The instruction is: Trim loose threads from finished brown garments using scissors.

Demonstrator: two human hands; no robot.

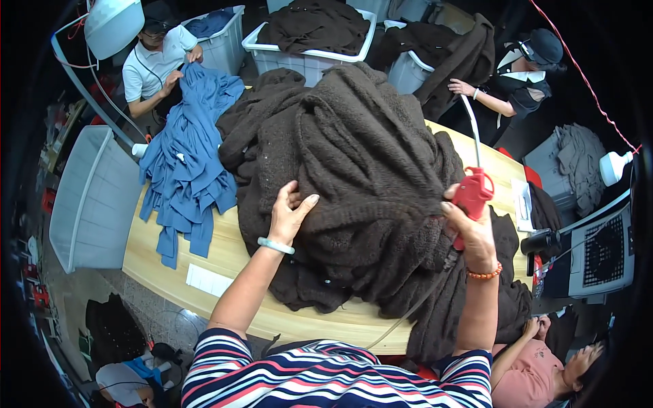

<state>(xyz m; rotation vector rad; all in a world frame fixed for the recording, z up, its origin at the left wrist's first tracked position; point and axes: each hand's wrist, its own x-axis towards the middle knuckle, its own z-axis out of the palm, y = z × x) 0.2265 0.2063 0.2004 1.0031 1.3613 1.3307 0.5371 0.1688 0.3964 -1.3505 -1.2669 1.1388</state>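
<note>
"One side at a time, please: what is lying on the left?"

"Blue garments [204, 136] are draping over the table [340, 328], left of centre in the frame. Just right of them, the left hand [288, 216] is resting, its forearm entering from the lower edge."

"What are its fingers doing?"

"They are resting, loosely bent, against a dark brown knit [371, 160], the thumb standing apart. I cannot tell whether they are gripping any cloth."

"Where is the knit lying from there?"

"It is lying above and to the right of those fingers, heaping through the centre of the frame. A thick folded band [381, 214] is running sideways, rising slightly rightward, between the two hands."

"Which hand is nearer?"

"Both are resting near its ends. The right hand [477, 234], right of centre, is looking nearer: creases are converging just beside its fingertips."

"Is it holding anything?"

"Its fingers are grasping a red air gun [471, 196], whose thin nozzle [473, 132] is pointing toward the upper edge. Whether they are also pinching cloth, I cannot tell."
</note>
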